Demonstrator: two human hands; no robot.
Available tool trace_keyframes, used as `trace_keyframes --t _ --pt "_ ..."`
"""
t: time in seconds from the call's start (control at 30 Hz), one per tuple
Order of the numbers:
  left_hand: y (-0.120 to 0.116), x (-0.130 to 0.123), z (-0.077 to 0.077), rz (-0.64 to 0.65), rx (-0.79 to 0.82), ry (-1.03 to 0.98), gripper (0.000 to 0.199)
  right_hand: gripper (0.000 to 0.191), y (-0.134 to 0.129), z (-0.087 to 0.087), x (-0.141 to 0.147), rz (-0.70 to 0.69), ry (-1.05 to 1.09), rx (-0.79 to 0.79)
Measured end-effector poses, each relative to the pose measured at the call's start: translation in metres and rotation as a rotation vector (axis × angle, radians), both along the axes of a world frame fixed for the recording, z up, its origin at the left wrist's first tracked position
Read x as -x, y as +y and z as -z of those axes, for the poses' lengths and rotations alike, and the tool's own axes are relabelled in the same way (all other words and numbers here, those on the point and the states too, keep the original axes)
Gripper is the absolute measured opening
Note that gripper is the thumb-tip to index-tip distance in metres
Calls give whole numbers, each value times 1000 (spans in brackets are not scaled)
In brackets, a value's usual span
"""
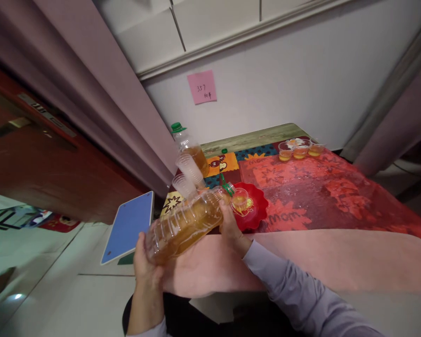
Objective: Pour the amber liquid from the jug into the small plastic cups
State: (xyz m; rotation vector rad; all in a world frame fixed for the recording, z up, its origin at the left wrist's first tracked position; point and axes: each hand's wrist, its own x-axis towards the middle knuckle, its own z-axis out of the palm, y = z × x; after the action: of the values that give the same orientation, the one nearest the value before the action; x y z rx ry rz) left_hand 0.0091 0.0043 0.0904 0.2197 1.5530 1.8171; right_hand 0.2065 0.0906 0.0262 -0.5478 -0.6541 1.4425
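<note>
Both of my hands hold a large clear plastic bottle of amber liquid, tipped with its mouth to the right. My left hand cups the base, while my right hand grips it near the neck. Green plastic shows at the neck. Just past the mouth, a small clear cup stands in a red scalloped dish; some amber shows low in the cup. Behind the bottle are two stacks of clear cups, one tall stack and one shorter stack.
A second bottle with a green cap stands at the back left. A loose green cap lies near it. Three cups with some amber liquid sit at the back right. A blue board is left of the table, whose patterned cloth looks wet.
</note>
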Motion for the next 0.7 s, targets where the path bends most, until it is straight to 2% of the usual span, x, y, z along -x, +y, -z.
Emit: trace_keyframes --t 0.07,0.2,0.33,0.43,0.53,0.6,0.7 --pt "-1 -1 12 23 -46 -45 41 61 -2 -7 -7 -26 -27 -19" --pt "-1 3 41 103 -138 -133 44 78 -3 -16 -17 -116 -31 -116" --pt "0 3 62 34 -125 -162 32 83 -4 -20 -23 -146 -101 -223" --pt "0 -1 66 1 -138 -139 32 84 -8 -23 -24 -194 -172 -231" --pt "-5 -5 67 2 -210 -31 35 80 -14 -31 -21 -206 -238 -245" --pt "-12 -7 67 -9 -280 99 47 75 -18 -38 -19 -181 -294 -279" --pt "-25 -6 69 43 -339 364 82 73 -22 -47 -16 -129 -371 -336"
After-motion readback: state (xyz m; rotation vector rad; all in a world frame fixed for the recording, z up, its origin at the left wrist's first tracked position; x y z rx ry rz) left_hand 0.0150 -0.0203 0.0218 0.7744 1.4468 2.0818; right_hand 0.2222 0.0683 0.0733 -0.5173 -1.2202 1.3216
